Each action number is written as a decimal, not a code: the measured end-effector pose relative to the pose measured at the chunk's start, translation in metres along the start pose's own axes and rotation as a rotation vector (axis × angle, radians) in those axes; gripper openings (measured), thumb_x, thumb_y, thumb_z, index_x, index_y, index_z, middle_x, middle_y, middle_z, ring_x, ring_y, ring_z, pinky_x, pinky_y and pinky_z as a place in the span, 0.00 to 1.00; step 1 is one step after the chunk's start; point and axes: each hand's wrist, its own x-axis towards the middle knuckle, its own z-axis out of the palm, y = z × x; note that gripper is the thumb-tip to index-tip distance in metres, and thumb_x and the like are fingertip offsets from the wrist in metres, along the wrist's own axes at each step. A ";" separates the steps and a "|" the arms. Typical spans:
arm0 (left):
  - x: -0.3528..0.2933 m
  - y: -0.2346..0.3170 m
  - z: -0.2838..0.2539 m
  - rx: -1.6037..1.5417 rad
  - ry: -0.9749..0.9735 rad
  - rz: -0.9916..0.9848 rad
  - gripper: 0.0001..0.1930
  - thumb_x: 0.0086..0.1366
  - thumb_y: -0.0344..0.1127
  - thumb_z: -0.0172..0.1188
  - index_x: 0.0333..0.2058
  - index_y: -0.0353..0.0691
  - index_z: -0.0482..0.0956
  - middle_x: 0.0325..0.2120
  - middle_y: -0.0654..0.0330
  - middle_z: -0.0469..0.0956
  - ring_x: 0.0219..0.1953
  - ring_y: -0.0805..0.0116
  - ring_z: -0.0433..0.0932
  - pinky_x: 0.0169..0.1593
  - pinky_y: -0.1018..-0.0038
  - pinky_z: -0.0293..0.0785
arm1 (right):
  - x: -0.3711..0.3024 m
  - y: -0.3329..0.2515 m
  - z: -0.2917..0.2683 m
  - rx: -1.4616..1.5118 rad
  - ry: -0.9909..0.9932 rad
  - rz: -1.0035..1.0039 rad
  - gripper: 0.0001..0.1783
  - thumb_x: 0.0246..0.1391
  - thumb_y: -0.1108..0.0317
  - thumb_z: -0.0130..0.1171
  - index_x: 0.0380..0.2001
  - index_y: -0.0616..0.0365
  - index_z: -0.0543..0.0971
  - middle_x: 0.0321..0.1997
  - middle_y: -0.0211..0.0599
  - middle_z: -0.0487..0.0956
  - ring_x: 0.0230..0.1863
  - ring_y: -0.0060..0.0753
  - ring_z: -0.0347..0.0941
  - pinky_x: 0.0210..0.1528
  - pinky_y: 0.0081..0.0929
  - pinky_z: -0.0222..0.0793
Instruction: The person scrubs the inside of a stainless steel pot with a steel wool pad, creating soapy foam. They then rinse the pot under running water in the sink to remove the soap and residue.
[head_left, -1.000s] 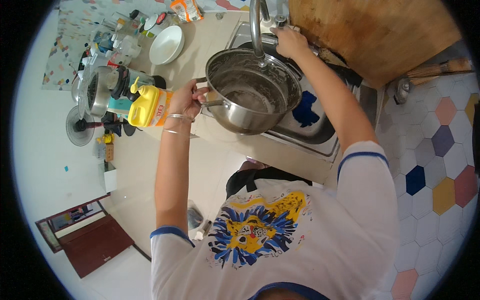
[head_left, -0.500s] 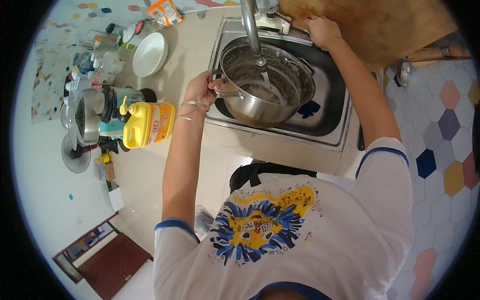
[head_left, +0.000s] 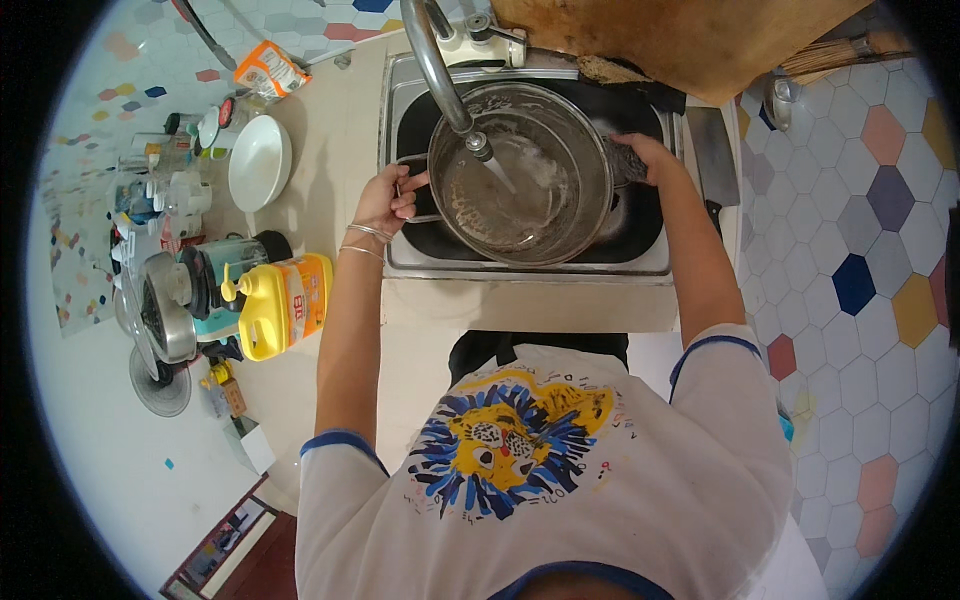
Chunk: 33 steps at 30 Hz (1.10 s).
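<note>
A large steel pot [head_left: 520, 235] stands in the sink [head_left: 640, 235], its inside coated with pale residue and some cloudy water. From the faucet [head_left: 440, 85] a stream of water runs into it. My left hand [head_left: 385, 200], with bangles at the wrist, is closed around the pot's left loop handle [head_left: 424, 218]. At the pot's right side my right hand [head_left: 648, 158] grips a dark grey, mesh-like scrubbing pad [head_left: 625, 162], pressed near the right rim. The right handle is hidden by that pad and hand.
A cleaver [head_left: 712, 155] lies along the sink's right edge. Behind the sink leans a brown board [head_left: 670, 40], with a brown fibrous scrubber [head_left: 608, 70] at its foot. On the left counter are a white bowl [head_left: 260, 163], a yellow pump bottle [head_left: 285, 305] and several jars.
My right hand has come from behind the sink to the pot's right side, now with the grey pad. The pot has gone from tilted to more level; my left hand keeps its handle.
</note>
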 end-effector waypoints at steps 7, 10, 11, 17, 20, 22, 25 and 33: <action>0.072 -0.039 -0.043 0.598 0.377 0.233 0.22 0.58 0.50 0.54 0.35 0.33 0.68 0.25 0.54 0.75 0.15 0.74 0.64 0.16 0.76 0.62 | -0.081 -0.008 0.000 0.106 -0.118 -0.041 0.15 0.52 0.60 0.54 0.36 0.61 0.76 0.29 0.34 0.79 0.24 0.28 0.75 0.24 0.25 0.70; 0.119 -0.060 -0.043 0.858 0.490 0.397 0.35 0.54 0.56 0.57 0.45 0.26 0.66 0.33 0.45 0.75 0.38 0.55 0.74 0.42 0.68 0.69 | -0.106 -0.015 0.007 0.054 0.005 -0.073 0.20 0.51 0.60 0.55 0.42 0.66 0.74 0.37 0.41 0.78 0.35 0.31 0.75 0.35 0.25 0.70; 0.125 -0.069 -0.032 0.856 0.544 0.441 0.37 0.53 0.57 0.58 0.47 0.25 0.65 0.35 0.43 0.74 0.43 0.52 0.73 0.47 0.67 0.68 | -0.106 -0.015 0.006 0.048 0.054 -0.090 0.22 0.51 0.59 0.55 0.43 0.67 0.73 0.39 0.42 0.78 0.38 0.32 0.75 0.38 0.26 0.69; 0.143 -0.095 0.001 1.135 0.514 0.325 0.42 0.51 0.56 0.60 0.55 0.32 0.54 0.49 0.34 0.60 0.48 0.38 0.67 0.50 0.57 0.66 | -0.106 0.001 0.003 -0.070 0.273 -0.207 0.28 0.47 0.56 0.59 0.45 0.68 0.72 0.44 0.44 0.75 0.45 0.33 0.70 0.50 0.23 0.59; 0.154 -0.111 -0.004 1.181 0.552 0.393 0.38 0.51 0.50 0.62 0.56 0.39 0.56 0.46 0.35 0.62 0.45 0.39 0.68 0.48 0.57 0.67 | -0.131 -0.010 0.024 -0.056 0.243 -0.277 0.27 0.47 0.60 0.60 0.43 0.72 0.70 0.37 0.39 0.75 0.35 0.26 0.72 0.37 0.21 0.67; 0.154 -0.119 -0.002 1.203 0.609 0.449 0.37 0.51 0.45 0.63 0.56 0.44 0.57 0.45 0.37 0.63 0.44 0.40 0.69 0.47 0.57 0.67 | -0.133 -0.008 0.033 -0.243 0.412 -0.430 0.24 0.46 0.59 0.60 0.40 0.70 0.72 0.37 0.41 0.75 0.37 0.32 0.71 0.42 0.25 0.63; 0.137 -0.111 0.004 1.253 0.566 0.435 0.34 0.50 0.41 0.63 0.56 0.48 0.60 0.41 0.38 0.64 0.41 0.41 0.69 0.46 0.58 0.68 | -0.142 -0.019 0.070 -0.638 0.648 -0.956 0.21 0.43 0.62 0.61 0.37 0.66 0.73 0.36 0.44 0.72 0.38 0.41 0.70 0.44 0.30 0.64; 0.122 -0.115 0.007 1.245 0.440 0.484 0.32 0.50 0.35 0.62 0.55 0.49 0.61 0.43 0.36 0.60 0.41 0.41 0.69 0.46 0.62 0.69 | 0.033 0.006 0.161 -1.125 0.410 -0.780 0.16 0.44 0.68 0.58 0.38 0.60 0.73 0.43 0.51 0.68 0.48 0.53 0.66 0.45 0.45 0.68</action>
